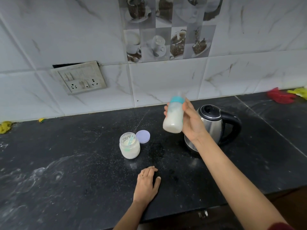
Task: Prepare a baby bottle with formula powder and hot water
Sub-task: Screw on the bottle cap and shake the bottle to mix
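Right hand (191,123) wrapped round the baby bottle (173,117), held in the air just left of the kettle (214,127). Bottle tilted, teal collar up top, body full of milky white liquid, motion-blurred. Left hand (147,185) flat on the black counter (83,163), fingers relaxed, holding nothing, well left of the kettle and nearer the front edge. Formula jar (129,147) open, left of the kettle, teal scoop (131,140) resting inside on the powder. Lilac lid (143,136) off, just beside the jar on its kettle side. Kettle lid closed, handle pointing right
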Demonstrator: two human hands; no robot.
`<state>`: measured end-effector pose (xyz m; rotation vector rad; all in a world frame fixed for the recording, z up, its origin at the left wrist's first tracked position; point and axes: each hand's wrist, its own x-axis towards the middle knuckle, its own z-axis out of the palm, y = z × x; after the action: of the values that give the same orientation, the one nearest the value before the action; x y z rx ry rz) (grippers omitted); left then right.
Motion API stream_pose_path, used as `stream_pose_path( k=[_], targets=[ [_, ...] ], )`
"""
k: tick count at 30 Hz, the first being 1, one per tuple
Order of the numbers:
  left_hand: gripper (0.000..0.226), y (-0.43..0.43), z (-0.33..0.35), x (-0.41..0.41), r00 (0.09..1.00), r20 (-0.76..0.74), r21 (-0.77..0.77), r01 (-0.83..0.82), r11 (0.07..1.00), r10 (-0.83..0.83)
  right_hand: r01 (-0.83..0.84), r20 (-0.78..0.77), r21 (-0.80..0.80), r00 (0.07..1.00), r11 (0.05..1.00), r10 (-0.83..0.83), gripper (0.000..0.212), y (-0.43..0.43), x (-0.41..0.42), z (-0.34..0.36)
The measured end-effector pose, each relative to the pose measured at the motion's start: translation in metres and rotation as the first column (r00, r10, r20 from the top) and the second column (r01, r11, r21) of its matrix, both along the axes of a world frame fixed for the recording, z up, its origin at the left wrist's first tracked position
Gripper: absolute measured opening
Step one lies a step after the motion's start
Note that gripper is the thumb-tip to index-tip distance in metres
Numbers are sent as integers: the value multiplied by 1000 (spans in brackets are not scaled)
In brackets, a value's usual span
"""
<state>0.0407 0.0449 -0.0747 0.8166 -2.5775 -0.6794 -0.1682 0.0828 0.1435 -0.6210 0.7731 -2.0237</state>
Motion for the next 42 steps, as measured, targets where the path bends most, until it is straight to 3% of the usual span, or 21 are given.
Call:
stream_pose_path(
  k=[2, 6, 10, 13, 17, 22, 26, 30, 34, 39, 42],
  targets=[
    [28, 1, 0, 0, 1000, -2, -3, -1, 1000, 1, 30, 23, 11, 999, 999, -30, 87, 0, -3, -1],
    [28, 0, 0, 1, 1000, -11, 0, -4, 1000, 4, -96, -96, 24, 991, 995, 98, 79, 5, 0, -4],
    [29, 1, 1, 0, 1000, -3, 0, 0, 1000, 0, 26, -21, 33, 999, 999, -26, 92, 4, -4, 0],
    [29, 0, 0, 1, 1000, -7, 1, -1, 1000, 1, -25, -109, 49, 994, 998, 30, 90, 6, -3, -4],
    [29, 0, 0, 0, 1000, 4, -1, 0, 1000, 0, 40, -33, 20, 999, 999, -39, 88, 6, -6, 0],
    [30, -1, 0, 0, 1000, -2, 0, -2, 1000, 2, -79, -130, 49, 988, 996, 85, 80, 11, 2, -5],
    [30, 1, 0, 1, 1000, 2, -3, 2, 1000, -2, 51, -5, 23, 999, 998, -51, 83, 6, 1, 5],
    [30, -1, -1, 1, 1000, -6, -6, 0, 1000, 0, -75, -108, 52, 991, 996, 80, 73, 11, 4, -4],
    [30, 0, -1, 1, 1000, -5, -9, 4, 1000, -4, 62, -48, 30, 997, 998, -60, 78, 6, 5, 4],
    [30, -1, -1, 1, 1000, -8, -4, 1, 1000, -1, -26, -126, 40, 991, 999, 31, 88, 10, 6, -5],
    [30, 0, -1, 1, 1000, 2, 1, 2, 1000, -2, 71, -18, 21, 997, 997, -70, 98, 8, 4, 0]
  ],
)
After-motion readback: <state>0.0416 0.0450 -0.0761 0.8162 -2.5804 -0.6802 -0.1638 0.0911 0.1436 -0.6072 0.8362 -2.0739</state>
